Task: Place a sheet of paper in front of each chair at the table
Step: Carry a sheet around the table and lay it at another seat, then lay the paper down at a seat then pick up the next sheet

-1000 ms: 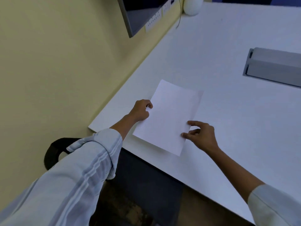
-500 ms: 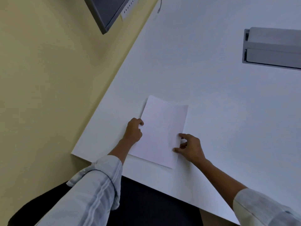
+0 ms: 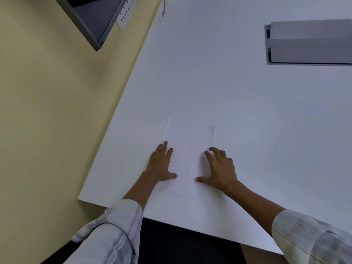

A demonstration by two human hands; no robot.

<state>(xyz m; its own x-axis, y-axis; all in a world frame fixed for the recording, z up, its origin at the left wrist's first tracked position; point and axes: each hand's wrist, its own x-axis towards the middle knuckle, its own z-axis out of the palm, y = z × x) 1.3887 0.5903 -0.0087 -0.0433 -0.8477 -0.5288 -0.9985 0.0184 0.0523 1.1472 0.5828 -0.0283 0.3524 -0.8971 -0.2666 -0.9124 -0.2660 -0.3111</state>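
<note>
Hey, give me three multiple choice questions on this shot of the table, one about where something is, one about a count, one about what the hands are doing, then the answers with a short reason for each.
1. Where does the sheet of paper lie?
A. On the white table, near the edge closest to the person
B. On the grey recessed box
C. On the floor

2. How many sheets show on the table?
A. None
B. One
C. Four

3. What are the hands doing?
A. Left hand and right hand rest open and flat on the sheet's sides
B. Both hold the sheet up in the air
C. Both are crumpling the sheet into a ball

Answers:
1 A, the sheet lies flat just past the near edge, well short of the box.
2 B, only one sheet is visible.
3 A, fingers are spread on the paper, nothing is gripped.
</note>
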